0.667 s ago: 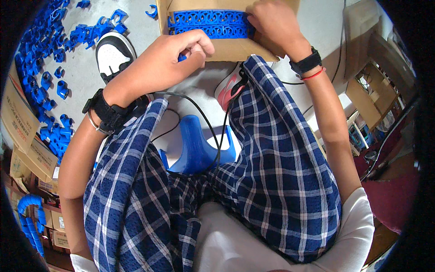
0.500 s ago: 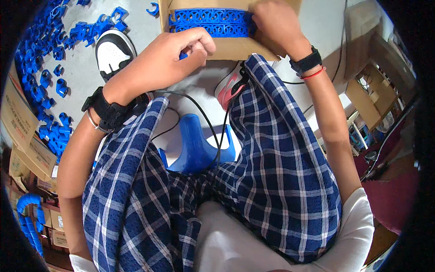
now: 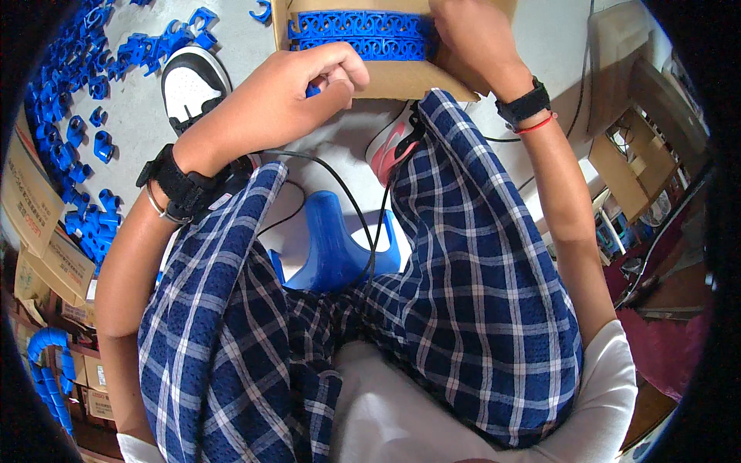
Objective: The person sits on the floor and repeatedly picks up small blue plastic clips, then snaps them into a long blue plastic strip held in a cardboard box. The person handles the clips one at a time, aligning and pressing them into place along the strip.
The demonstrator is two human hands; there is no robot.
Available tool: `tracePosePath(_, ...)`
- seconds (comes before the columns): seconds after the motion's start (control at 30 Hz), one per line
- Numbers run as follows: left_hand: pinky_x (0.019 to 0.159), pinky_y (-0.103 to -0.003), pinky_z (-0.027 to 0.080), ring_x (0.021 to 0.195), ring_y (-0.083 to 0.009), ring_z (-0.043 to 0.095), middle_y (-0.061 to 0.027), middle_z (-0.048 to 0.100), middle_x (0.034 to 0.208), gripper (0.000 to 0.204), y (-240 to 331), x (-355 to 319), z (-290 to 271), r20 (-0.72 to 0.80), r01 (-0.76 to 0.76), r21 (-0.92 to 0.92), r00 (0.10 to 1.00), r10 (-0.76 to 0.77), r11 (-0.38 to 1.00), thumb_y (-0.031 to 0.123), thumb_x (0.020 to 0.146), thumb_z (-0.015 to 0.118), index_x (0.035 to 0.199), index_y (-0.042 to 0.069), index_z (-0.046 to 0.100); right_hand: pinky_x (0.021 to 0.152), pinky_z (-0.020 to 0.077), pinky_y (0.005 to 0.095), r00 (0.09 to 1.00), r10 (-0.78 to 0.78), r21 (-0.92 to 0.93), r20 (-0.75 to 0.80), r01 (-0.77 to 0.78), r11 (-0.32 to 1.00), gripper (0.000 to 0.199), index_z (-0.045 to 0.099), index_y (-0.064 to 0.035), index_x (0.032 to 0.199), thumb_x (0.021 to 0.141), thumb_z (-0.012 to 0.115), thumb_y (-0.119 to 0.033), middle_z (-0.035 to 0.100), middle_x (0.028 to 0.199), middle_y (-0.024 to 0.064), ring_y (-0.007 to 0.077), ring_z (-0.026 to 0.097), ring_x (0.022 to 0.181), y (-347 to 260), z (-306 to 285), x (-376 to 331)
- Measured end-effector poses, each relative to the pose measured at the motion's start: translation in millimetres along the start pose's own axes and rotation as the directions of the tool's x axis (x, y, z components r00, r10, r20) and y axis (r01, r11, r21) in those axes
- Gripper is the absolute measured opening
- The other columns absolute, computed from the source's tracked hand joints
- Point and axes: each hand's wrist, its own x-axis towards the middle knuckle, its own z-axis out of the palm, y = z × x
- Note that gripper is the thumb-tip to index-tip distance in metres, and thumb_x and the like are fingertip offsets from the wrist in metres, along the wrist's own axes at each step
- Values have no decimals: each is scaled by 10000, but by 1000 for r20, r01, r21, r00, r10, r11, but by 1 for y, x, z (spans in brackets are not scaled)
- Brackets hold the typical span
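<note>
My left hand point(image 3: 312, 89) is closed in front of the near side of an open cardboard box point(image 3: 401, 80). A blue plastic pipe clip point(image 3: 312, 90) shows only as a small patch between its curled fingers. Inside the box, blue pipe clips point(image 3: 359, 38) lie packed in two neat rows. My right hand point(image 3: 478, 38) reaches over the box's right side, at the right end of the rows. Its fingers are curled, and whatever they may hold is hidden behind the hand.
Many loose blue clips point(image 3: 77, 131) are strewn over the floor at the left. Cardboard cartons point(image 3: 50, 255) and a curved string of joined blue clips point(image 3: 50, 378) stand at the lower left. Between my legs are a blue plastic stool point(image 3: 328, 247) and black cables point(image 3: 332, 174).
My right hand has shifted slightly upward and right at the end of the rows, uncovering a little more of them. My left hand stays almost still, still closed. The whole view shifts slightly.
</note>
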Motion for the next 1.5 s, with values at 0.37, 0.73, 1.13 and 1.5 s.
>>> tracePosePath(0.37, 821, -258, 478, 883, -99, 613, -13, 628, 848, 164, 0, 0, 0, 5, -6, 11, 1000, 6, 1000, 54, 991, 507, 1124, 25, 599, 742, 541, 398, 999, -41, -16, -29, 40, 999, 121, 694, -64, 751, 798, 591, -106, 687, 775, 139, 297, 685, 763, -1, -1, -1)
tracePosePath(0.73, 761, -272, 494, 779, -108, 616, -21, 615, 770, 162, -4, 0, 5, -66, -64, 24, 996, 66, 998, 94, 983, 532, 1104, 24, 614, 794, 520, 403, 998, -50, 22, -25, 50, 998, 98, 682, -60, 791, 807, 607, -120, 692, 814, 133, 300, 677, 823, -2, -5, -2)
tracePosePath(1.13, 812, -254, 480, 870, -92, 616, -8, 621, 846, 157, -2, 0, 1, -1, -1, 12, 1000, 1, 1000, 85, 999, 515, 1112, 20, 603, 778, 514, 401, 998, -56, -8, -2, 56, 998, 106, 679, -67, 774, 816, 595, -117, 693, 809, 133, 296, 675, 816, -1, -4, -1)
tracePosePath(1.5, 804, -259, 490, 874, -100, 622, -28, 631, 893, 157, -2, 0, 3, -16, 28, -17, 999, -29, 999, 112, 1009, 525, 1103, 22, 613, 747, 522, 394, 997, -37, -1, -64, 37, 999, 106, 677, -73, 763, 813, 590, -105, 683, 783, 127, 290, 679, 762, -4, -4, -1)
